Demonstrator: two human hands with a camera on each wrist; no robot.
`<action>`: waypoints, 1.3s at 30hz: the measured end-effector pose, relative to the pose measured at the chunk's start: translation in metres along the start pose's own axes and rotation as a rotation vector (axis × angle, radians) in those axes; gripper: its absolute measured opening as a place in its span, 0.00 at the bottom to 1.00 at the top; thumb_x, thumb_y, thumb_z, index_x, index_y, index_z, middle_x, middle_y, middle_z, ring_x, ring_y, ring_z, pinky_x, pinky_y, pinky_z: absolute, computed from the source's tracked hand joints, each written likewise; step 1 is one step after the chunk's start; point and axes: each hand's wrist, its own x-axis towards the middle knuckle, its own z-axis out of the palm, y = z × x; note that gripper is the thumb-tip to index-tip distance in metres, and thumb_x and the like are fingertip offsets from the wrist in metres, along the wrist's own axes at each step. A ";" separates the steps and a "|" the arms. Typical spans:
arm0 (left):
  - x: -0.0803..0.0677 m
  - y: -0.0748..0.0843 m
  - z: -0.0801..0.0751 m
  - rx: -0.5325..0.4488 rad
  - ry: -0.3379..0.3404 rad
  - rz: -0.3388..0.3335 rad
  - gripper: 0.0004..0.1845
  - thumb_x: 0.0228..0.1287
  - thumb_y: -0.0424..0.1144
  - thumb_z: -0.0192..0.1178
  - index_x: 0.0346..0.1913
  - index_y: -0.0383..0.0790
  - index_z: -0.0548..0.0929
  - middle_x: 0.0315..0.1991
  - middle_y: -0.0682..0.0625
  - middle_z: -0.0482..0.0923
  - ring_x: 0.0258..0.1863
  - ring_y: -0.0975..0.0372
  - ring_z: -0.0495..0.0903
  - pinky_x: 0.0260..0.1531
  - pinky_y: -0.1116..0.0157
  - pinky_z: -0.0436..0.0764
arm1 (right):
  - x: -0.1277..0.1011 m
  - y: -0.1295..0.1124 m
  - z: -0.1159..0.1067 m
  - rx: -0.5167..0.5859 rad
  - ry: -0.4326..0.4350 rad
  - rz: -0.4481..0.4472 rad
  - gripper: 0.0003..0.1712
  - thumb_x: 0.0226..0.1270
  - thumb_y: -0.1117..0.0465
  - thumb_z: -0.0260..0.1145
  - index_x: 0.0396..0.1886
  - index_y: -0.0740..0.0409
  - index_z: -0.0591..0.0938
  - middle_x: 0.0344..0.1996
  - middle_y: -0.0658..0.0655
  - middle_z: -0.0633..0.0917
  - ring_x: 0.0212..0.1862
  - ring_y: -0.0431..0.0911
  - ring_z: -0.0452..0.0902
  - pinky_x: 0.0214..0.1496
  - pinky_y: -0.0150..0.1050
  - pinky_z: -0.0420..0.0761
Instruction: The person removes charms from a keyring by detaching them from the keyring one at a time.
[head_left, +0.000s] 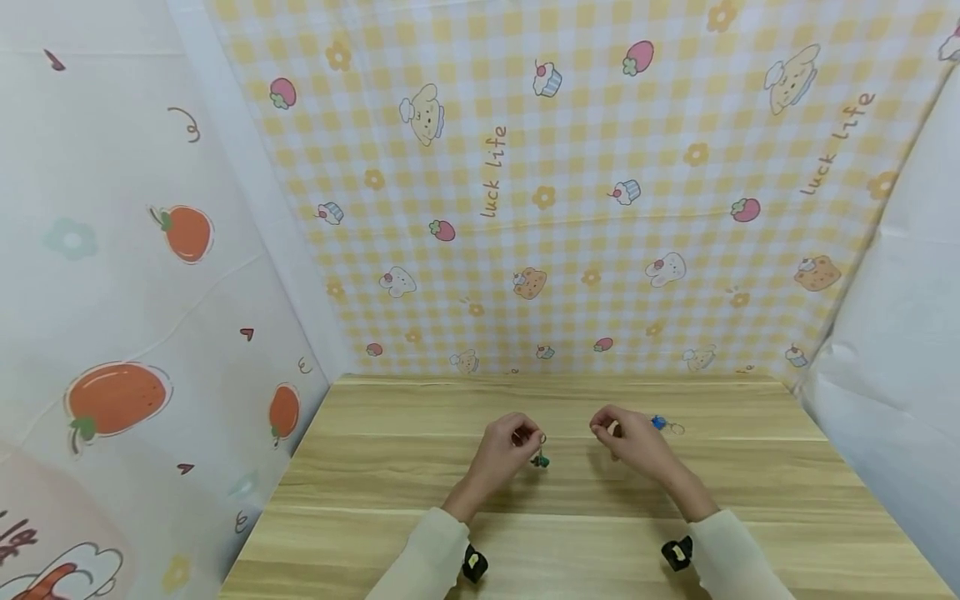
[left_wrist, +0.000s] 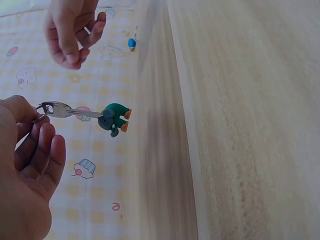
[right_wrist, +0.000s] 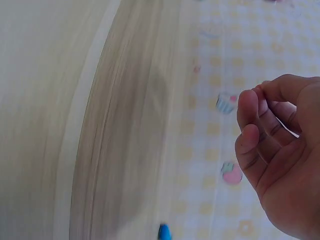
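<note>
My left hand (head_left: 498,450) pinches the ring of a keychain (left_wrist: 59,109) between thumb and forefinger. In the left wrist view, a silver key-shaped piece extends from that ring to a small green figure (left_wrist: 116,114) with a grey head and orange feet. In the head view the figure dangles just beyond the fingertips. To the right, my right hand (head_left: 633,442) hovers over the table with loosely curled fingers, thumb close to the forefinger and nothing between them. A blue keychain (head_left: 658,422) with a metal ring lies on the table just behind the right hand.
The wooden table (head_left: 555,542) ends at a yellow checked cloth (head_left: 570,250) hanging behind it. White cloths hang at the left (head_left: 150,317) and right (head_left: 900,333). Each wrist wears a black camera mount (head_left: 678,553).
</note>
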 end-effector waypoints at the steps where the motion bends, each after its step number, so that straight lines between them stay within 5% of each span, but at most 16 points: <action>1: 0.000 0.000 0.000 -0.001 0.003 0.003 0.04 0.74 0.30 0.64 0.40 0.40 0.87 0.36 0.49 0.87 0.32 0.72 0.79 0.33 0.73 0.84 | 0.000 -0.003 0.003 0.009 -0.002 -0.010 0.09 0.80 0.62 0.65 0.50 0.62 0.86 0.40 0.63 0.88 0.22 0.43 0.78 0.22 0.35 0.76; 11: 0.000 0.005 0.003 -0.025 0.007 0.032 0.03 0.74 0.30 0.65 0.41 0.39 0.87 0.37 0.49 0.86 0.32 0.71 0.79 0.35 0.71 0.85 | 0.000 -0.024 0.036 0.137 -0.076 -0.125 0.08 0.81 0.61 0.65 0.51 0.59 0.84 0.42 0.65 0.87 0.23 0.51 0.80 0.22 0.34 0.78; 17: 0.000 0.011 0.004 -0.042 0.001 0.046 0.04 0.74 0.29 0.64 0.41 0.38 0.87 0.37 0.48 0.86 0.32 0.71 0.79 0.35 0.72 0.85 | -0.001 -0.031 0.046 0.192 -0.088 -0.135 0.06 0.81 0.62 0.65 0.52 0.51 0.85 0.43 0.58 0.89 0.24 0.55 0.82 0.24 0.35 0.80; 30: -0.001 0.014 0.005 -0.048 -0.011 0.062 0.03 0.75 0.31 0.65 0.43 0.39 0.87 0.38 0.48 0.87 0.34 0.70 0.81 0.37 0.71 0.86 | -0.003 -0.032 0.053 0.212 -0.064 -0.204 0.06 0.81 0.65 0.64 0.48 0.54 0.86 0.41 0.62 0.89 0.24 0.57 0.82 0.23 0.36 0.82; 39: -0.002 0.011 0.002 -0.034 -0.005 0.105 0.03 0.75 0.31 0.65 0.42 0.39 0.87 0.38 0.48 0.87 0.33 0.71 0.81 0.35 0.72 0.85 | -0.005 -0.032 0.047 0.197 -0.003 -0.170 0.04 0.81 0.63 0.65 0.45 0.56 0.85 0.36 0.57 0.86 0.22 0.49 0.80 0.22 0.36 0.80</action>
